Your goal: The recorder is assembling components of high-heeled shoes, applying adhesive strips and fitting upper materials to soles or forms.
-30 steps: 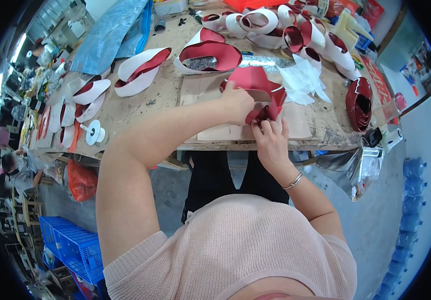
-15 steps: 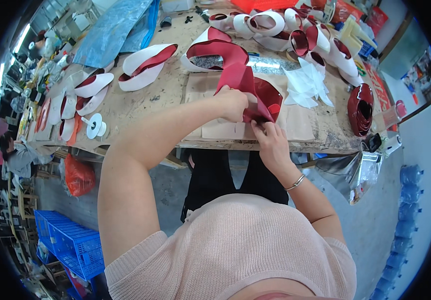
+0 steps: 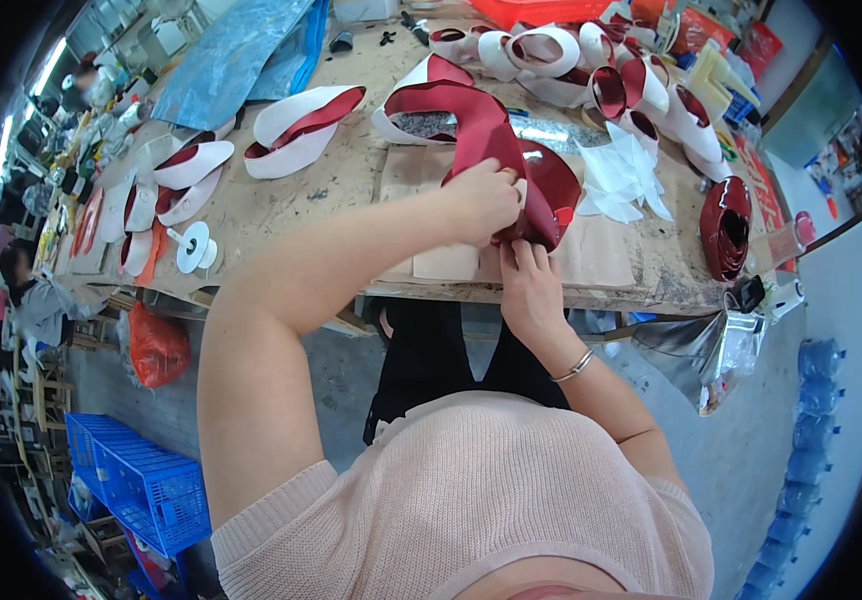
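A dark red shoe upper (image 3: pixel 554 178), glossy with a curved open shape, stands at the table's near edge in front of me. My left hand (image 3: pixel 491 205) is closed over its left side, fingers curled onto the red material. My right hand (image 3: pixel 531 275) pinches its lower near edge between thumb and fingers. Partly under my left hand, a matte red piece with a pale side (image 3: pixel 481 125) bends away toward the far left. Part of the upper is hidden behind my left hand. Brown paper sheets (image 3: pixel 601 260) lie beneath.
White-and-red uppers (image 3: pixel 301 130) lie on the wooden table (image 3: pixel 321 215) at left, with more heaped at the far right (image 3: pixel 546 48). White sheets (image 3: pixel 623 175), a dark red roll (image 3: pixel 725 228) and a white spool (image 3: pixel 195 248) lie around. Blue crates (image 3: pixel 141 480) stand on the floor.
My left hand has shifted slightly right over the red upper. My right hand's grip sits lower on its near edge, and the upper's glossy curved side faces up more.
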Demonstrator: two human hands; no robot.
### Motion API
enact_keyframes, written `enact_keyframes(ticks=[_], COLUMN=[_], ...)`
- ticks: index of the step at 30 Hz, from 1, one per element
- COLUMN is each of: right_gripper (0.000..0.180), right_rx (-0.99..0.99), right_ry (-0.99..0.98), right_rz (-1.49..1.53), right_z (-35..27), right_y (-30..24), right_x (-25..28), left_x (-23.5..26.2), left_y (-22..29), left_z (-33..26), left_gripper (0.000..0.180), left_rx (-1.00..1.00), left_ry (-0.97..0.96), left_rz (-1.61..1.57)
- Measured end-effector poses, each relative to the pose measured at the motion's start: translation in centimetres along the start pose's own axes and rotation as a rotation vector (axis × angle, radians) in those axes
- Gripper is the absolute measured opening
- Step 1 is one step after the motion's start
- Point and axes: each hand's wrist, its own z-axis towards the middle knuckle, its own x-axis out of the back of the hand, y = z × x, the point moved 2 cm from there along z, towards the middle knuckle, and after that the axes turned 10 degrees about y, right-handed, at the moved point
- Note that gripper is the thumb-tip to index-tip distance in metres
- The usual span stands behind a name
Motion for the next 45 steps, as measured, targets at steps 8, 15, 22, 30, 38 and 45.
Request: enact_keyframes(ticks=[8, 15, 22, 30, 38, 45], right_gripper=[0.040, 0.041, 0.038, 0.037, 0.034, 0.034], right_rx=[-0.010, 0.004, 0.058, -0.093, -0.095, -0.044], right_ry=[0.023, -0.045, -0.010, 0.052, -0.037, 0.043], right_rz=[0.061, 0.055, 0.060, 0.320, 0.192, 0.174], right_z=[-0.1, 0.5, 1.2, 1.1, 1.7, 1.5], right_y=[0.6, 0.5, -0.7, -0.2, -0.6, -0.8], right_x=[0.1, 0.7, 0.7, -0.6, -0.6, -0.9], left_x=[0.3, -0.9, -1.2, -0.3, 0.2, -0.8], left_y=[-2.4, -1.8, -1.2, -1.1, -1.1, -3.0], left_z=[-1.0, -0.8, -0.6, -0.9, -0.6, -1.8], left_gripper=[0.028, 0.036, 0.031, 0.025, 0.025, 0.031], left_rx=[0.296, 0.401, 0.441, 0.443, 0.376, -0.085], left_ry=[-0.319, -0.414, -0.375, -0.322, -0.399, -0.063], left_rz=[-0.285, -0.283, -0.268, -0.332, -0.303, -0.124])
